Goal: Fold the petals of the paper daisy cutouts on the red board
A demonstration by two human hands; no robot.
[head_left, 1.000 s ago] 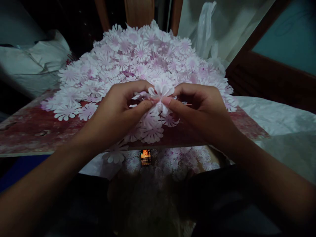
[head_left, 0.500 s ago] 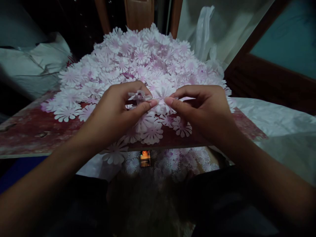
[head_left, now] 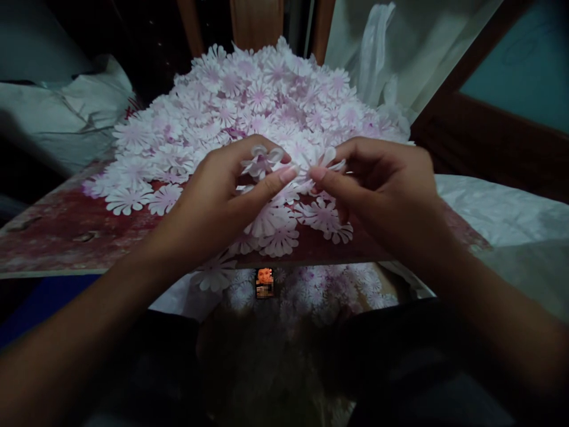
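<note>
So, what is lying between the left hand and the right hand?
In the head view, pink-centred paper flowers lie there: a curled flower at the left hand, and a flatter flower at the right hand.

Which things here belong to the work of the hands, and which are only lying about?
Work: left hand, folded paper flower, right hand, second paper flower, pile of paper flowers, stained board.
Lying about: white plastic bag, crumpled white sheet.

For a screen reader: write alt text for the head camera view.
The left hand and right hand pinch white-and-pink paper flower cutouts, a small curled flower and a flatter one, above a large heap of them on a red-stained board.
</note>
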